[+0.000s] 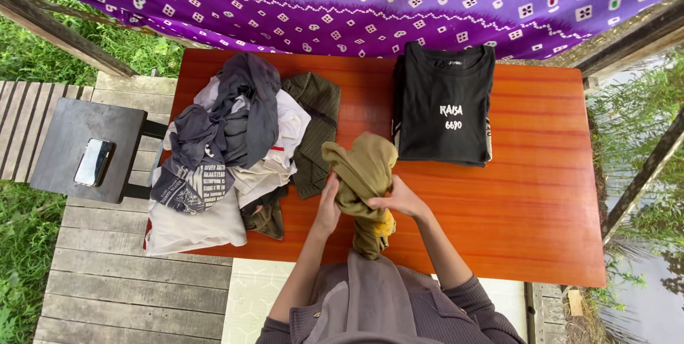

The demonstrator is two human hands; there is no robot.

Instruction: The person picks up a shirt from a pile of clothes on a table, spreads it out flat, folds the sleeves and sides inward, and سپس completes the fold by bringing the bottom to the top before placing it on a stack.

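An olive-green garment with a yellow patch near its lower end hangs bunched between both my hands, above the near edge of the reddish-brown wooden table. My left hand grips its left side. My right hand grips its right side. To the left lies a heap of unfolded clothes in grey, white and dark green. At the far right of the table rests a stack of folded clothes topped by a black T-shirt with white print.
A purple patterned cloth hangs behind the table. A dark stool at the left carries a phone. Wooden decking lies below, with grass at the far left and wooden posts and plants at the right.
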